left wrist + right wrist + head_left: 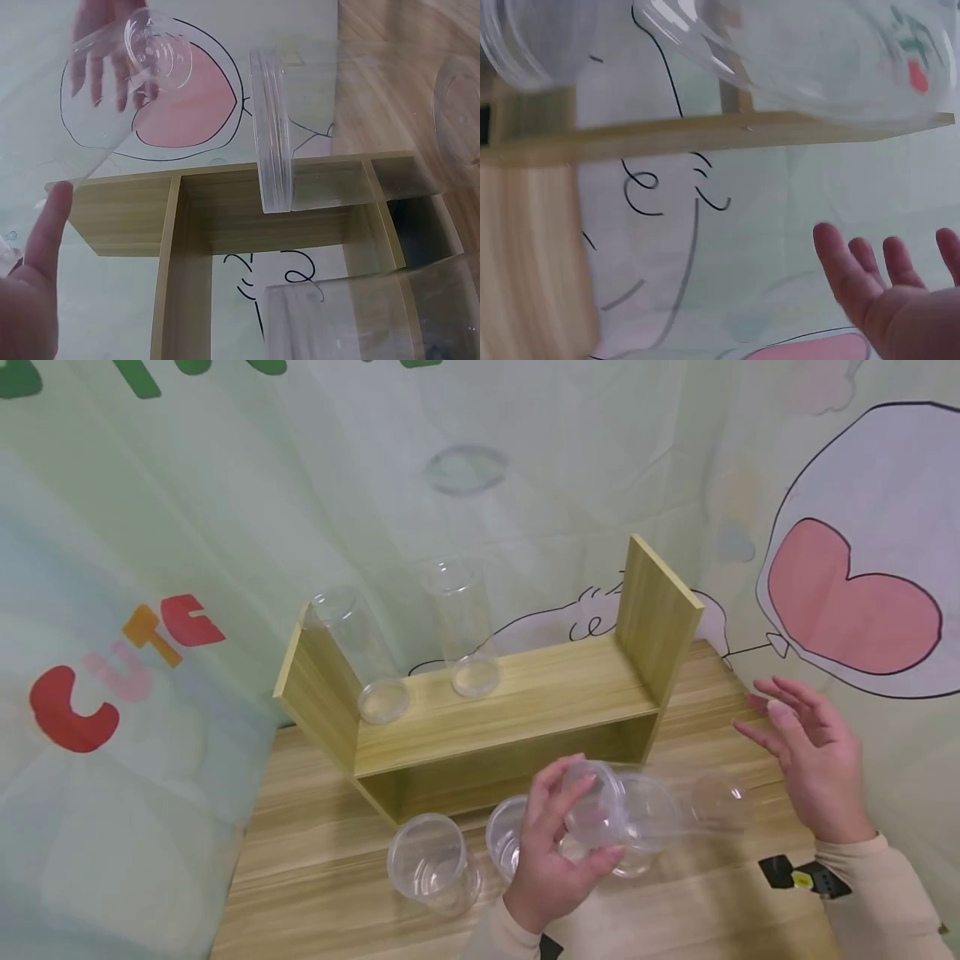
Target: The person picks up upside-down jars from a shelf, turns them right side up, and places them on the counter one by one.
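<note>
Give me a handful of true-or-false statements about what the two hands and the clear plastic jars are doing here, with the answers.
1. The left hand grips a clear jar lying on its side. True.
2. The right hand is holding a jar too. False: its fingers are spread and it holds nothing.
3. Two clear jars stand on top of the wooden shelf. True: one near its left end, another nearer the middle.
4. The shelf is made of metal. False: it shows light wood grain.
5. Open jars stand on the table in front of the shelf. True.
</note>
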A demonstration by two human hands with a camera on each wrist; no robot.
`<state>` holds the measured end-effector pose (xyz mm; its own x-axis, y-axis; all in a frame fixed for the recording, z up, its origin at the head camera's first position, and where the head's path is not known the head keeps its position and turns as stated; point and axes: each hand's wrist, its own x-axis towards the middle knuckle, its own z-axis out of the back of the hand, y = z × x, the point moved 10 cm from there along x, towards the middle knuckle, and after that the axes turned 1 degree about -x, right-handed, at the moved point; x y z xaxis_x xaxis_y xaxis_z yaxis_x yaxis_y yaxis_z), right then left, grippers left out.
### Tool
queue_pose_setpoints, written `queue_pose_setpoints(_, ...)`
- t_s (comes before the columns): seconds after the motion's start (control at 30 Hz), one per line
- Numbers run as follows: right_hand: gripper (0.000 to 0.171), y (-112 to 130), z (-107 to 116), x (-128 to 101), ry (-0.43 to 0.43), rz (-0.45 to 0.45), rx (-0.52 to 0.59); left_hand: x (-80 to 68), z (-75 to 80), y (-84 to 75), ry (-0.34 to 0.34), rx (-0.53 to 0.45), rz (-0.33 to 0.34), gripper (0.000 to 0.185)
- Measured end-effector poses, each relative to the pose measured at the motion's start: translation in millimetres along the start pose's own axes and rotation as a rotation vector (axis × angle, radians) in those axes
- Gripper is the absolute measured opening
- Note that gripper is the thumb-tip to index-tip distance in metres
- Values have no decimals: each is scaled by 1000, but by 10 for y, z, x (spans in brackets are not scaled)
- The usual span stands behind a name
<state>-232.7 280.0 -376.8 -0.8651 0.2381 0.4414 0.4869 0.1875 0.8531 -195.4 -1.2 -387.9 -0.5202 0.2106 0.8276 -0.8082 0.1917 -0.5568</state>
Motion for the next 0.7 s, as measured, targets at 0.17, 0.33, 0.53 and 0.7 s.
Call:
queue_pose_setpoints(0.17, 48, 154, -167, 245, 143, 35, -117, -18, -64, -17, 49, -16, 10, 64)
queue_pose_setpoints(0.33, 60, 200, -353, 439, 197, 64, -214, -33, -93, -33, 87, -32, 8, 68)
queue_pose_setpoints(0.53, 65, 239, -488, 574, 180, 119, -405, -54, -150, -82, 127, -32, -18, 67)
queue_pose_setpoints(0.7, 69, 243, -542, 654, 181, 118, -447, -67, -225, -89, 171, -42, -7, 66)
